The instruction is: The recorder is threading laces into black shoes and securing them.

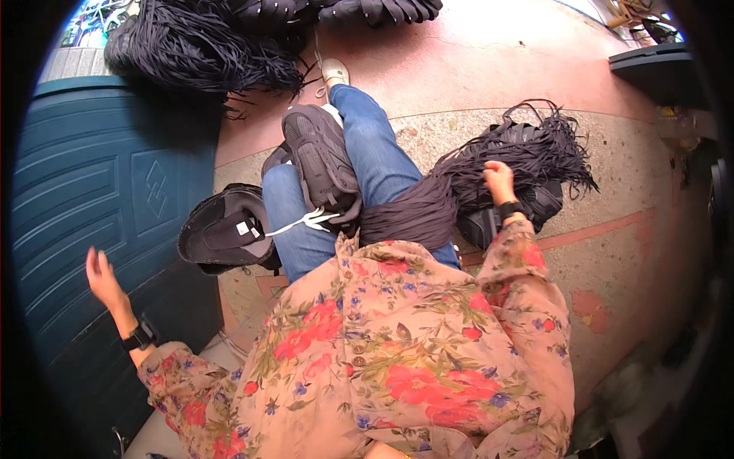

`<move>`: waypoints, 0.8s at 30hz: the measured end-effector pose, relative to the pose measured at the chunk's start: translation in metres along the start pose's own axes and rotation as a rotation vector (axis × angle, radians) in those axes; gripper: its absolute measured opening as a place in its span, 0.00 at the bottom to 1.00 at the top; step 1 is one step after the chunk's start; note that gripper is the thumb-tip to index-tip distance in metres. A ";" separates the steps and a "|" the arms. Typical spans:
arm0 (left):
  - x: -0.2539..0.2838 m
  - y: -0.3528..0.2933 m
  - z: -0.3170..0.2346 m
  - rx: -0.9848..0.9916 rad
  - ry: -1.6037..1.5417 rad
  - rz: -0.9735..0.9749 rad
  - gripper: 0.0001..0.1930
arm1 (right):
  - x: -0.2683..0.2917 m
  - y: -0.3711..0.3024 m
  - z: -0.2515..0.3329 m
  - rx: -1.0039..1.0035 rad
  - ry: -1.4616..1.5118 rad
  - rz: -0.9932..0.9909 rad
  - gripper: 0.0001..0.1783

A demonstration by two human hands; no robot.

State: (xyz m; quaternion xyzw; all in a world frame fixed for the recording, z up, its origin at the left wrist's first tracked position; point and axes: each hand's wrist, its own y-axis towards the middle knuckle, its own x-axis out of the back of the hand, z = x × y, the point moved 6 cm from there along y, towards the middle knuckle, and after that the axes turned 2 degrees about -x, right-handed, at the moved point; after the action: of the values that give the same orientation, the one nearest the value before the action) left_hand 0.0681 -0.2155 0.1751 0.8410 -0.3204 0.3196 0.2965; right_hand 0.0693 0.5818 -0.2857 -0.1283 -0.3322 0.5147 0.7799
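Note:
A dark grey shoe (325, 157) lies across my lap, its toe pointing away. A white lace (313, 219) is looped at its near end, and one strand runs left over my thigh. My left hand (105, 281) is raised far out to the left, fingers stretched and apart, with nothing visible in it. To the right, my right hand (499, 182) is over a bundle of black laces (413, 214) that drapes from my right thigh to a spread-out heap. Its fingers are curled together; whatever they hold is too small to make out.
A dark open-topped container (222, 229) with white labels inside stands by my left leg. Beyond it is a blue panelled door (115, 176). A large heap of black laces (202, 50) and dark shoes (378, 11) lie at the far side. A dark shelf edge (650, 61) juts in at far right.

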 end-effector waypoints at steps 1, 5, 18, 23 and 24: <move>-0.030 -0.018 -0.049 -0.102 -0.007 0.094 0.18 | 0.022 0.002 0.011 -0.026 0.043 0.009 0.13; -0.157 -0.112 -0.170 -0.400 -0.090 0.537 0.09 | 0.157 -0.023 0.112 -0.025 0.240 -0.200 0.17; -0.343 -0.344 -0.163 -0.818 -0.141 1.361 0.12 | 0.292 -0.143 0.313 1.009 -0.678 -0.837 0.08; -0.353 -0.340 -0.148 -0.530 -0.131 1.395 0.10 | 0.323 -0.065 0.250 0.471 -1.072 -0.707 0.25; -0.353 -0.340 -0.142 -0.477 -0.076 1.441 0.09 | 0.297 -0.058 0.240 0.406 -1.072 -0.552 0.25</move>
State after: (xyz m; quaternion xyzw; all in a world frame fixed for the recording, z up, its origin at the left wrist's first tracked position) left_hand 0.0579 0.2181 -0.0939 0.3471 -0.8610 0.3270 0.1769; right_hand 0.0288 0.7862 0.0391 0.3882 -0.5931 0.3402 0.6179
